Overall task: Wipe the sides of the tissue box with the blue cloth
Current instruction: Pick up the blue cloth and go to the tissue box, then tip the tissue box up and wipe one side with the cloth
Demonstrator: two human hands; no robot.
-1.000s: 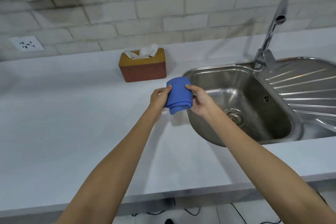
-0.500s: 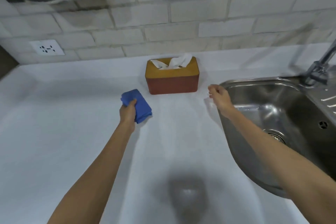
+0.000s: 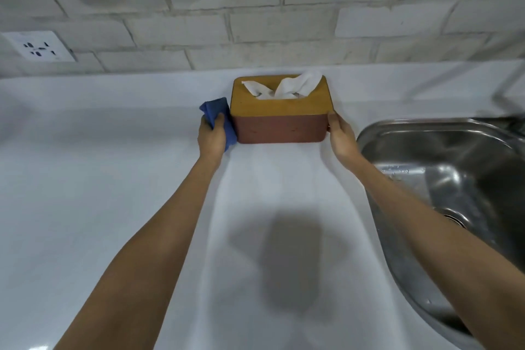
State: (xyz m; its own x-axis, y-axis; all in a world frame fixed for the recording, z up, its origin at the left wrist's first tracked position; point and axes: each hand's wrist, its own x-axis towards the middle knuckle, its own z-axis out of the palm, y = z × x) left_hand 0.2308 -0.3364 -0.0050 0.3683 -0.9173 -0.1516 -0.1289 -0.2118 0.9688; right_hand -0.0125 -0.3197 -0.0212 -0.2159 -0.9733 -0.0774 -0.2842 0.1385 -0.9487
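The left hand [image 3: 210, 138] squeezes the blue cloth [image 3: 220, 119] against the left side of the tissue box [image 3: 279, 111] on the counter [image 3: 113, 179], the right hand [image 3: 339, 133] steadies it, fingers hidden, so rubbing probably comes next.

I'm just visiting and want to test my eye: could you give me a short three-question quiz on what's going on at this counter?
1. True or false: the left hand holds the cloth against the left side of the box.
2. What does the right hand touch? A) the sink B) the box's right side C) the socket
3. Fill in: a white ____ sticks out of the box's top.

Key: 1. True. 2. B; the sink lies further right, and the socket is on the wall. 3. Tissue.
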